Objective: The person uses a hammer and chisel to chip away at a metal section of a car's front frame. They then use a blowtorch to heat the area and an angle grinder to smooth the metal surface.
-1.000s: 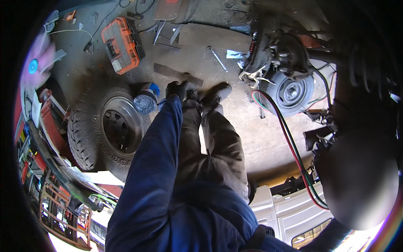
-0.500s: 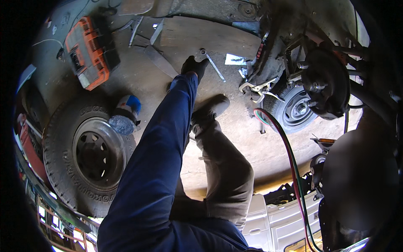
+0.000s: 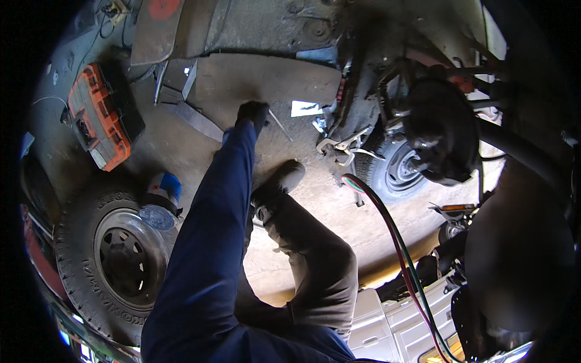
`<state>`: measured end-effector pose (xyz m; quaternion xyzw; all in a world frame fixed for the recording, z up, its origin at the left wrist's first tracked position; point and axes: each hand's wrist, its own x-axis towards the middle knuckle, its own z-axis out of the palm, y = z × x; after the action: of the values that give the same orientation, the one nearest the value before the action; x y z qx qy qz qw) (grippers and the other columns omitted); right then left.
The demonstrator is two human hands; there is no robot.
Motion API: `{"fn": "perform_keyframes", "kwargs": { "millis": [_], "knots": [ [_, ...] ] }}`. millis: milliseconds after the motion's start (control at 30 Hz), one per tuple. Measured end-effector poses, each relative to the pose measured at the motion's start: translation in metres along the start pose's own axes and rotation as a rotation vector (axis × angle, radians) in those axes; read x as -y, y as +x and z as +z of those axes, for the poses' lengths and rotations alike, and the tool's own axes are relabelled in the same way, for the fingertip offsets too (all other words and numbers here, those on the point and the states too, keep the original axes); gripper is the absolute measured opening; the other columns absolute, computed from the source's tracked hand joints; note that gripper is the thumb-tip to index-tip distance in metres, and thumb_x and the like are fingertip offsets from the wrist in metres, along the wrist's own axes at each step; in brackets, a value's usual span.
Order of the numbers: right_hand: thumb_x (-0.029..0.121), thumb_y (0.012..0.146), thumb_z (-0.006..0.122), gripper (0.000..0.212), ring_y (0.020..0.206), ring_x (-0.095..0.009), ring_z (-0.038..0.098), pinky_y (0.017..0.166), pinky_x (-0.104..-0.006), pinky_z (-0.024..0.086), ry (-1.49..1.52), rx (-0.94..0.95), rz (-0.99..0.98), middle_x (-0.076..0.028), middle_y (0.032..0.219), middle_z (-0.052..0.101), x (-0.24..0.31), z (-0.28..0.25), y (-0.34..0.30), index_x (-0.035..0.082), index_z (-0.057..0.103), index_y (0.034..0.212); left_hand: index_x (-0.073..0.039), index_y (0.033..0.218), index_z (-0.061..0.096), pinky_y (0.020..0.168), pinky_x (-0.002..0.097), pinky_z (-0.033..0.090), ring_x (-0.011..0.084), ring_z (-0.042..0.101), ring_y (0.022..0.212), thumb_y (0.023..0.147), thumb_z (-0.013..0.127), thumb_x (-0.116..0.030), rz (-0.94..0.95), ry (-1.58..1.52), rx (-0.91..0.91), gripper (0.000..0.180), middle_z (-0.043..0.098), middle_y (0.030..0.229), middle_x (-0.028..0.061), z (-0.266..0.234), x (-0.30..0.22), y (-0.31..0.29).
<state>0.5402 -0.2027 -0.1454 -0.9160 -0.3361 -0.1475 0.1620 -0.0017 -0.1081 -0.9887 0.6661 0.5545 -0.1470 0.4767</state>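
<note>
My left hand, in a black glove, reaches down to the floor at the end of a blue sleeve. It lies over the head end of a slim metal wrench, whose shaft sticks out to the right of the glove. The fingers are dark and hidden, so their grip does not show. Just beyond the hand lies a long flat board. Left of it is a flat metal blade-like piece. My right hand is out of the picture.
An orange and grey toolbox lies far left. A large tyre and a blue-labelled container are nearer. To the right are locking pliers, a small wheel, a dark hub and red and green hoses.
The view has shifted, so the floor things sit lower and further left. My left hand has moved onto the wrench's head end, which was uncovered before; the wrench itself appears unmoved.
</note>
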Motion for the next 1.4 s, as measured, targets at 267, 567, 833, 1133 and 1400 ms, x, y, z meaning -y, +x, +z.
{"fn": "perform_keyframes", "kwargs": {
  "millis": [267,567,833,1133,1400],
  "knots": [
    [0.015,0.11,0.067,0.042,0.119,-0.023,0.072,0.104,-0.037,0.055,0.189,0.001,0.003,-0.013,0.13,0.077,0.0,-0.068,-0.005,-0.004,0.067,0.147,-0.01,0.124,0.074,0.055,0.0298,0.047,0.0138,0.067,0.069,0.108,0.064,-0.036,-0.398,-1.422,0.167,0.032,0.075,0.095,0.003,-0.097,-0.066,-0.222],
    [0.022,0.11,0.07,0.023,0.092,-0.01,0.066,0.082,-0.0284,0.051,0.802,0.131,0.1,-0.002,0.102,0.076,0.096,-0.072,-0.037,0.002,0.077,0.117,-0.012,0.178,0.017,0.051,0.0238,0.056,0.0165,0.072,0.087,0.096,0.081,-0.021,0.132,-1.437,0.482,0.105,0.069,0.113,0.0118,-0.315,-0.231,-0.522],
    [0.022,0.111,0.072,0.022,0.086,-0.009,0.07,0.078,-0.0288,0.059,0.821,0.186,0.166,-0.005,0.096,0.075,0.126,-0.075,-0.039,0.0,0.07,0.118,0.001,0.162,0.053,0.073,0.0226,0.052,0.0056,0.059,0.077,0.116,0.063,-0.027,0.349,-0.838,0.26,0.054,0.071,0.1,0.0027,-0.436,-0.361,-0.596],
    [0.022,0.111,0.072,0.025,0.078,-0.008,0.064,0.07,-0.0304,0.054,0.772,0.16,0.103,-0.007,0.084,0.069,0.122,-0.069,-0.038,-0.002,0.067,0.112,-0.003,0.148,0.065,0.075,0.0327,0.051,0.0141,0.059,0.082,0.119,0.055,-0.033,0.52,-0.303,0.042,0.042,0.062,0.091,0.0045,-0.513,-0.461,-0.611],
    [0.024,0.109,0.076,0.025,0.076,-0.014,0.071,0.072,-0.0333,0.058,0.795,0.255,0.212,-0.012,0.087,0.075,0.128,-0.078,-0.031,0.0,0.07,0.114,0.003,0.132,0.069,0.071,0.0289,0.049,0.0093,0.054,0.071,0.123,0.048,-0.037,0.508,-0.467,0.32,0.046,0.054,0.076,-0.0004,-0.515,-0.512,-0.577]
  ]
}}
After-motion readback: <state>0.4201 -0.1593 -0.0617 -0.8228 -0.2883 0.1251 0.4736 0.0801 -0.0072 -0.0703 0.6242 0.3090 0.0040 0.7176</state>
